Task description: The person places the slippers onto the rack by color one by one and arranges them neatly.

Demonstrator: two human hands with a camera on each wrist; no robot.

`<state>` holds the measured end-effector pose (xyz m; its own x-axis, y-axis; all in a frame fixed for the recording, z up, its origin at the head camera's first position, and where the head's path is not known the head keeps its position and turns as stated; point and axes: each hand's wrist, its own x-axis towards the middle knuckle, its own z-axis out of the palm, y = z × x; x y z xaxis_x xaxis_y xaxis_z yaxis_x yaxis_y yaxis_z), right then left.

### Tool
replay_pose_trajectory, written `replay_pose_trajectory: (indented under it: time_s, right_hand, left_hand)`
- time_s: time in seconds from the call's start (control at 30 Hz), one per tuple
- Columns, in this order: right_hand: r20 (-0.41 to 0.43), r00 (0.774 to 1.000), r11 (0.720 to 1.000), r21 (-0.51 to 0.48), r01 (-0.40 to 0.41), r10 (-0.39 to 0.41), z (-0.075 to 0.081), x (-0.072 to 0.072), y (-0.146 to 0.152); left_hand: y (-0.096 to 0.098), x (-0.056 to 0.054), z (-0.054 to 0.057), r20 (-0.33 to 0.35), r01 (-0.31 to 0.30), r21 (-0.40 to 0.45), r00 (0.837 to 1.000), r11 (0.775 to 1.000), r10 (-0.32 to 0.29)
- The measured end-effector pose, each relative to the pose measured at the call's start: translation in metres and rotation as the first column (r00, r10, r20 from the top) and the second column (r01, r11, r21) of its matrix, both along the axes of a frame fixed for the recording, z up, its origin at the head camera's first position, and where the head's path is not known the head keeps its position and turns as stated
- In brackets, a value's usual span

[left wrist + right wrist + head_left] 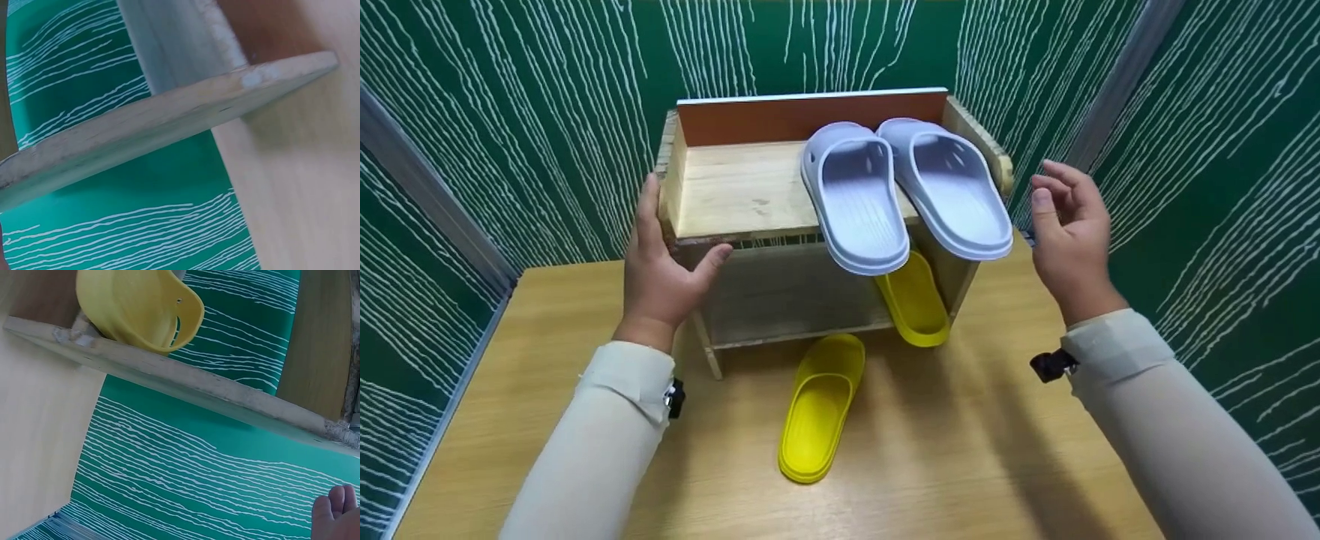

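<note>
A small two-tier wooden shoe rack stands in front of me. On the right half of its upper shelf sit two pale lavender clogs, the left clog and the right clog, heels over the front edge. My left hand is at the rack's left side, fingers straight along the outer panel and thumb spread at the front edge. To the right of the rack, my right hand is raised with loosely bent fingers, holding nothing. A yellow clog rests on the lower shelf's right end, its heel sticking out.
Another yellow clog lies on the wooden table before the rack, toe pointing toward it. Green walls with white streaks close in behind and on both sides. The rack's side panel crosses the left wrist view.
</note>
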<state>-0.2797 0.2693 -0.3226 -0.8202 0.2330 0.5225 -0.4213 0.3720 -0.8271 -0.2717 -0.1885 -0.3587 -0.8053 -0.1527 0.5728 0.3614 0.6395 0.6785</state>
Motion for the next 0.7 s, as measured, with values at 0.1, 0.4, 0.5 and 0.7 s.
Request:
replay_pose_trajectory:
  time_s: [0.1, 0.4, 0.5, 0.7]
  right_hand:
    - [0.007, 1.000, 1.000, 0.001, -0.010, 0.010, 0.005, -0.005, -0.001]
    - [0.052, 0.998, 0.999, 0.009, -0.038, 0.037, 0.013, -0.015, -0.001]
    - [0.060, 0.996, 0.998, -0.004, -0.070, 0.070, 0.014, -0.019, -0.002]
    - [0.104, 0.989, 0.994, -0.009, -0.107, 0.107, 0.018, -0.027, -0.006]
  left_hand:
    - [0.001, 0.003, -0.009, -0.003, 0.016, 0.022, 1.000, 1.000, -0.016]
    - [0.006, 0.015, -0.047, 0.045, 0.046, 0.122, 0.998, 0.992, -0.052]
    - [0.011, 0.023, -0.064, 0.077, 0.037, 0.160, 0.996, 0.986, -0.049]
    - [0.030, 0.044, -0.098, 0.094, -0.018, 0.179, 0.996, 0.984, 0.001]
